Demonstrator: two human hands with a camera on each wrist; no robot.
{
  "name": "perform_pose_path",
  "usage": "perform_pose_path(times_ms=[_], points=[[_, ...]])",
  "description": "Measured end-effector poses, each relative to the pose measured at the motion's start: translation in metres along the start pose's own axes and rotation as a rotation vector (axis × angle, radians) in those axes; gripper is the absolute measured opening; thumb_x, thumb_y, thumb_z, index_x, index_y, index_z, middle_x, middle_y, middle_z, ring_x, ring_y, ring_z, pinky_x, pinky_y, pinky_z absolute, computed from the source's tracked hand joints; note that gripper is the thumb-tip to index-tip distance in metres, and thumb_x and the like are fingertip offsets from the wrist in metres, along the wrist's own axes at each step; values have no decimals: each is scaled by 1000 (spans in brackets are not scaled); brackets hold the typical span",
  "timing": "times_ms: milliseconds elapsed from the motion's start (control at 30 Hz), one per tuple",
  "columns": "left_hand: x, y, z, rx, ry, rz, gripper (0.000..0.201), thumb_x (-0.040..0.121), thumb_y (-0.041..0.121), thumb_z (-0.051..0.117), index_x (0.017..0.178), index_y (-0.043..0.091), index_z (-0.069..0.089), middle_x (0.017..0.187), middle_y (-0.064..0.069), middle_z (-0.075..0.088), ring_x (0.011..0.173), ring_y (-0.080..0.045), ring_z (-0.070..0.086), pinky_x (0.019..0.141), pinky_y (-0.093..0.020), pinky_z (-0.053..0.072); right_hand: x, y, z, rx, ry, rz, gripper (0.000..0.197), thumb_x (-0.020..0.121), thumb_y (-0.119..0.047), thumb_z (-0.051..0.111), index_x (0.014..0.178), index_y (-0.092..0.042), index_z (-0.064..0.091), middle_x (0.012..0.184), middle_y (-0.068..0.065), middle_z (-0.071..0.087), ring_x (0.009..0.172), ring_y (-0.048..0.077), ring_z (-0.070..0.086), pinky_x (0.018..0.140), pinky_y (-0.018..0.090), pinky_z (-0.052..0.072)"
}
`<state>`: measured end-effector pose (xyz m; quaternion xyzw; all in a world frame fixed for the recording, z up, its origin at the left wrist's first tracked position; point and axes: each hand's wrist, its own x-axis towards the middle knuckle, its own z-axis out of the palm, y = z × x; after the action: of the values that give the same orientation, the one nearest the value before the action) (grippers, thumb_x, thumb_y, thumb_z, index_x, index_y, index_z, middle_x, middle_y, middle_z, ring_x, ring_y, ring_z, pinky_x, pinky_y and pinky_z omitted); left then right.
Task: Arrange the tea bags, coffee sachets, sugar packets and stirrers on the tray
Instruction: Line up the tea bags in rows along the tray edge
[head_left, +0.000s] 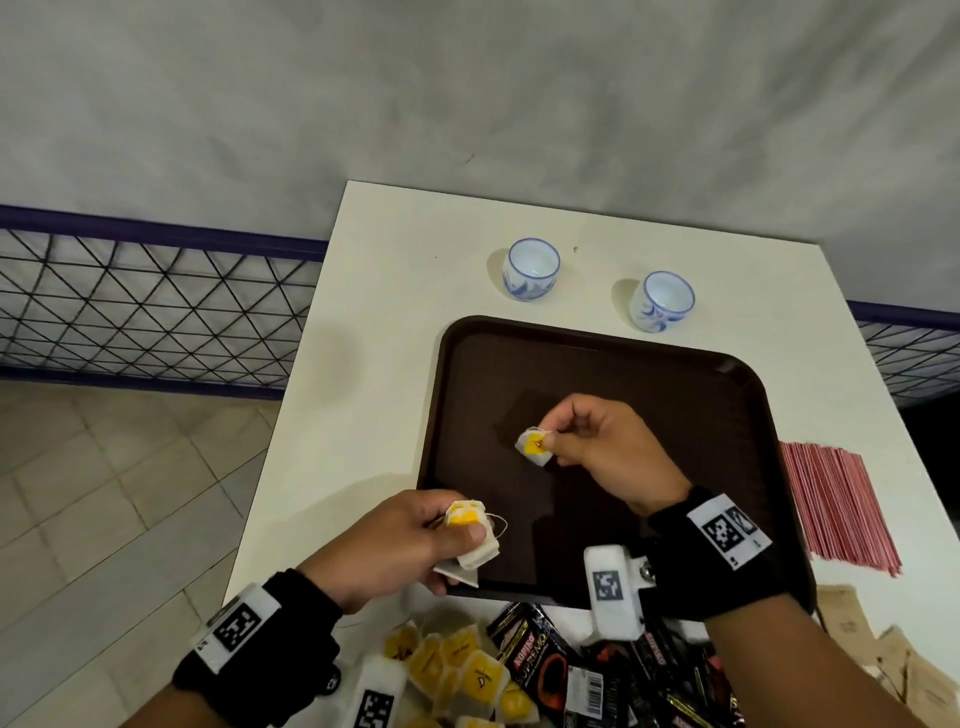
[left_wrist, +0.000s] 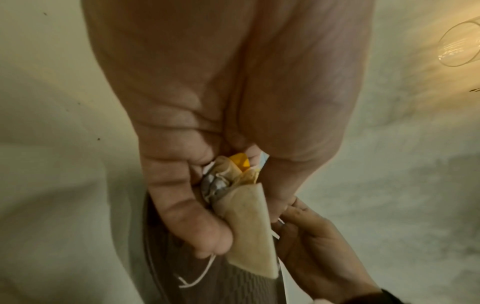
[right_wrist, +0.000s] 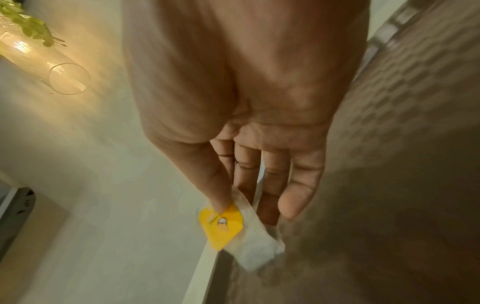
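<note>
A dark brown tray (head_left: 701, 395) lies bare on the white table. Over its middle my right hand (head_left: 582, 441) pinches one tea bag (head_left: 534, 447) with a yellow tag (right_wrist: 221, 224) between thumb and fingers. At the tray's near left corner my left hand (head_left: 415, 540) grips a small bundle of tea bags (head_left: 475, 540), their paper and string showing in the left wrist view (left_wrist: 246, 224). More yellow-tagged tea bags (head_left: 457, 675) and black coffee sachets (head_left: 550, 660) lie at the table's near edge. Red stirrers (head_left: 841, 504) lie right of the tray, brown sugar packets (head_left: 883, 654) near them.
Two blue-and-white cups (head_left: 531, 268) (head_left: 662, 300) stand behind the tray. The table (head_left: 374, 322) ends at the left over a tiled floor (head_left: 104, 493), with a wire-mesh fence (head_left: 145, 306) beyond. A glass vase (right_wrist: 52, 65) shows in the right wrist view.
</note>
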<state>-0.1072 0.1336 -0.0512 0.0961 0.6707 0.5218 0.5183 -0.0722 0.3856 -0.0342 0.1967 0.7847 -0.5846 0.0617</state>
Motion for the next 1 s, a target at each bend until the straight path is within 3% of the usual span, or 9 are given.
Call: perform_pose_path(times_ms=[167,267,367,500,567,633,700,867,1000], points=[[-1,-1,-1,7,-8,-9,12,96,27,69,104,22,75,93,-7,75,80,-16,71,64,-29,55,42,-22,5,-116,-118,-15,13,86,3,70,83,-9,67,78,12,66,72,20,62,60,24,55],[-2,-2,-1,34,-42,-18,14,96,30,69,104,21,75,100,-14,74,82,-17,71,65,-29,56,71,-30,13,-165,-153,-4,11,86,5,70,85,-6,66,74,10,64,69,22,63,62,29,59],[-2,-3,-1,15,-72,-29,11,95,29,69,98,20,74,86,-8,71,80,-17,71,62,-26,55,92,-36,21,-238,-164,0,9,87,5,68,88,-4,66,73,8,64,66,19,63,63,30,59],[-2,-3,0,12,-106,-35,11,96,30,69,88,23,71,75,5,67,70,-11,68,61,-24,53,113,-42,25,-412,-125,-76,5,84,-5,73,86,-9,69,72,2,68,64,11,63,63,23,52],[-3,-3,2,6,-137,-45,11,97,31,68,90,22,71,75,5,67,67,-8,66,60,-23,52,122,-43,25,-490,-87,-120,5,83,-11,73,84,-16,70,77,-5,69,71,8,63,69,16,48],[-4,-3,3,-2,-168,-54,12,97,33,68,94,22,71,79,4,69,69,-10,68,62,-25,55,129,-44,26,-561,-51,-168,3,84,-14,71,86,-17,72,83,-9,68,77,3,60,68,5,41],[-5,-3,3,-6,-172,-67,13,97,34,68,95,22,71,81,2,71,73,-15,71,64,-26,57,135,-46,27,-584,-38,-203,5,85,-12,70,87,-14,74,83,-9,67,77,2,59,66,2,39],[-5,-5,1,-20,-171,-90,18,96,36,69,103,19,71,89,-4,73,84,-29,74,68,-31,61,148,-51,31,-569,-26,-223,5,85,-7,70,85,-11,73,70,-14,62,63,-1,57,62,10,42],[-5,-4,1,-23,-173,-97,18,96,36,69,106,22,72,92,-3,75,85,-26,75,63,-26,58,156,-52,34,-578,-18,-215,4,85,-8,70,85,-11,73,69,-14,61,64,1,58,65,18,45]])
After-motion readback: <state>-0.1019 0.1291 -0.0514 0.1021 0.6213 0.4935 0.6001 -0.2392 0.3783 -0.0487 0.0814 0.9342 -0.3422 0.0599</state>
